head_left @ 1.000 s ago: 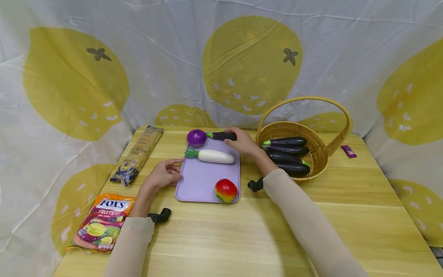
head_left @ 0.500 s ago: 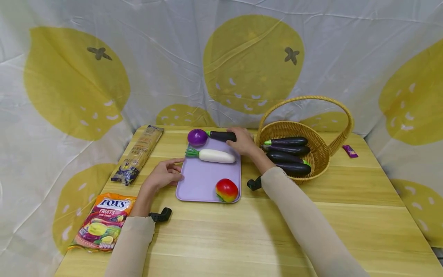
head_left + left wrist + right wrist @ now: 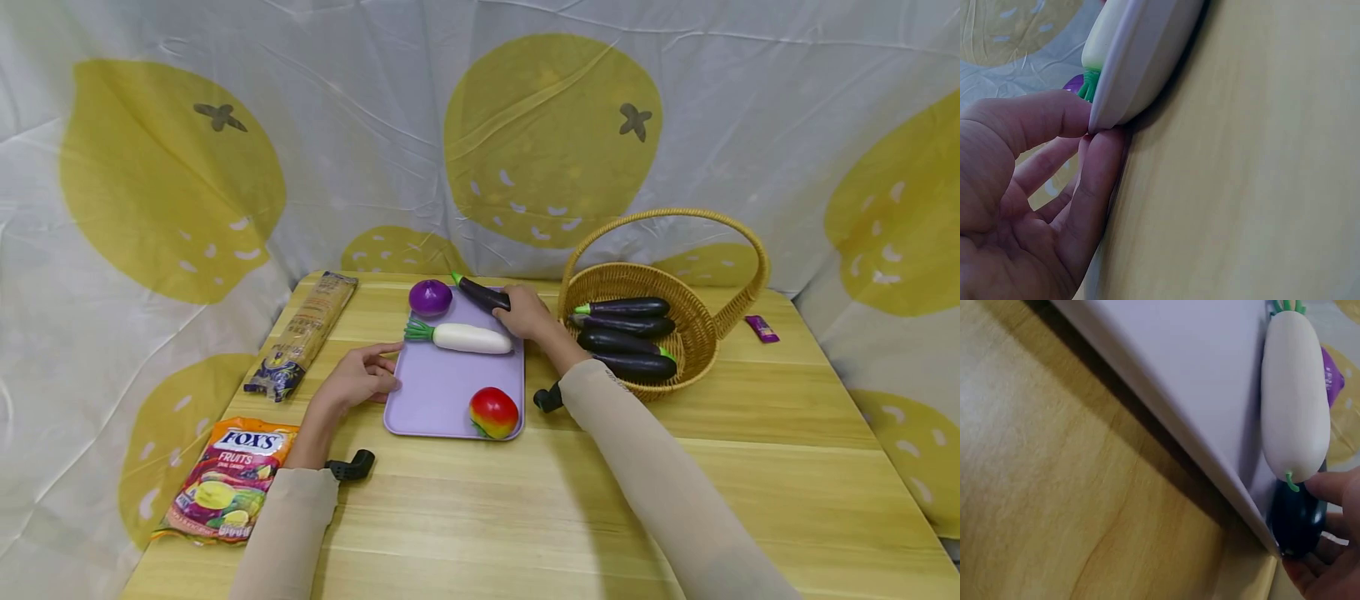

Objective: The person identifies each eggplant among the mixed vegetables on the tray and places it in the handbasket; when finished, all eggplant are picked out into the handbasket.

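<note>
A lilac tray [image 3: 431, 396] lies on the table, and my left hand [image 3: 356, 379] pinches its left rim. In the left wrist view the thumb is over the rim [image 3: 1110, 94] and a finger under it. My right hand [image 3: 529, 313] holds the blunt end of a dark eggplant [image 3: 480, 292] at the tray's far right corner, its green stem pointing back and left. In the right wrist view the eggplant [image 3: 1299, 519] is partly behind a white radish [image 3: 1296, 394]. On the tray are also a purple onion [image 3: 430, 297] and a red-and-yellow fruit [image 3: 493, 412].
Right of the tray stands a wicker basket [image 3: 701, 312] with a tall handle and several eggplants [image 3: 626, 342]. At left lie a pasta packet [image 3: 307, 333] and a FOX'S candy bag [image 3: 225, 483]. A small purple wrapped sweet [image 3: 762, 328] lies at far right; a lemon-print curtain hangs behind.
The eggplant's stem end has swung back, away from the onion, so it now lies slanted. My right hand has shifted slightly nearer; the left hand stays at the tray rim.
</note>
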The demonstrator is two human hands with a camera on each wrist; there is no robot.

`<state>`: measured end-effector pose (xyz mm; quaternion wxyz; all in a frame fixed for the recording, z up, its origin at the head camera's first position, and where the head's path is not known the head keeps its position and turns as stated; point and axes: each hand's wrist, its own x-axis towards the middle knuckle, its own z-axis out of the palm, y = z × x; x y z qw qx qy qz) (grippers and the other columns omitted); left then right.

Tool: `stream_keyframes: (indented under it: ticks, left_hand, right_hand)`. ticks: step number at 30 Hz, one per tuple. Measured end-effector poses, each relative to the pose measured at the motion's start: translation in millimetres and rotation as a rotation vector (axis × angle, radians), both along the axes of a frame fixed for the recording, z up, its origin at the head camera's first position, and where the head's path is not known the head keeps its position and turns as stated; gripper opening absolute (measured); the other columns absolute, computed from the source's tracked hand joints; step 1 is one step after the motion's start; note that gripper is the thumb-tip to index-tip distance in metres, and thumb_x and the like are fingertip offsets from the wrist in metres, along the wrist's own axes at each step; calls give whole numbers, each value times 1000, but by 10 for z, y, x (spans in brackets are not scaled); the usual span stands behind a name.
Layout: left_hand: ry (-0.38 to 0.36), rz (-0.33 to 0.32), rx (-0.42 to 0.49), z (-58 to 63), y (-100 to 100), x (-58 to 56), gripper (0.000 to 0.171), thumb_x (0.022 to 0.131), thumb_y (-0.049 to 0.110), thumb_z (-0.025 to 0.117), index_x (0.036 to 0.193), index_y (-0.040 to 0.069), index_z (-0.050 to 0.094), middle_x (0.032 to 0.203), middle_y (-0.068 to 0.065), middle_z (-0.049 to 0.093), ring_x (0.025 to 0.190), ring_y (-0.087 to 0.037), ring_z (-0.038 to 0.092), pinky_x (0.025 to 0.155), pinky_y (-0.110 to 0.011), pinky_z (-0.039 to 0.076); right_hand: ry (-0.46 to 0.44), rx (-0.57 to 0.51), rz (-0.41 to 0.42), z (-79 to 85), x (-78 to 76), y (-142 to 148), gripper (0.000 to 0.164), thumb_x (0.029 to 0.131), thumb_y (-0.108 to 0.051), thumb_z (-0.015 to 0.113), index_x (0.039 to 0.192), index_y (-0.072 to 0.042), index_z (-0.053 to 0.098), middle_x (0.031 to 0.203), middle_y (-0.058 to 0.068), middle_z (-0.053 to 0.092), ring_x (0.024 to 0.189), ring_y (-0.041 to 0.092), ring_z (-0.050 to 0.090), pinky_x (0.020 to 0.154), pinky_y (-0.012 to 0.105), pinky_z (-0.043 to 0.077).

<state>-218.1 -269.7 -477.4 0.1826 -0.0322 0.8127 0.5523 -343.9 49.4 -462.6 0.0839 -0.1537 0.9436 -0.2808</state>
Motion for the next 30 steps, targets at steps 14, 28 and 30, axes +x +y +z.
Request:
stream_keyframes:
  ticks: [14, 28, 30]
  left_hand:
    - [-5, 12, -17, -36, 13, -15, 78, 87, 0, 77, 156, 18, 47, 114, -15, 57, 86, -17, 63, 70, -33, 62]
    - [-10, -1, -5, 0, 0, -14, 79, 89, 1, 76, 159, 16, 42, 118, -16, 57, 85, -15, 62, 69, -33, 62]
    - [-14, 3, -2, 0, 4, -16, 79, 89, 1, 76, 159, 16, 43, 118, -16, 57, 85, -15, 62, 69, -33, 62]
  right_hand:
    - [19, -26, 17, 139, 143, 50, 49, 106, -25, 56, 149, -2, 48, 143, 18, 56, 124, 30, 55, 108, 46, 46]
    - [99, -147, 87, 445, 486, 204, 54, 103, -24, 58, 152, -3, 46, 148, 20, 50, 136, 34, 49, 118, 47, 40]
    - [99, -163, 101, 495, 560, 254, 54, 104, -26, 59, 152, -4, 47, 150, 18, 50, 139, 33, 48, 120, 47, 38]
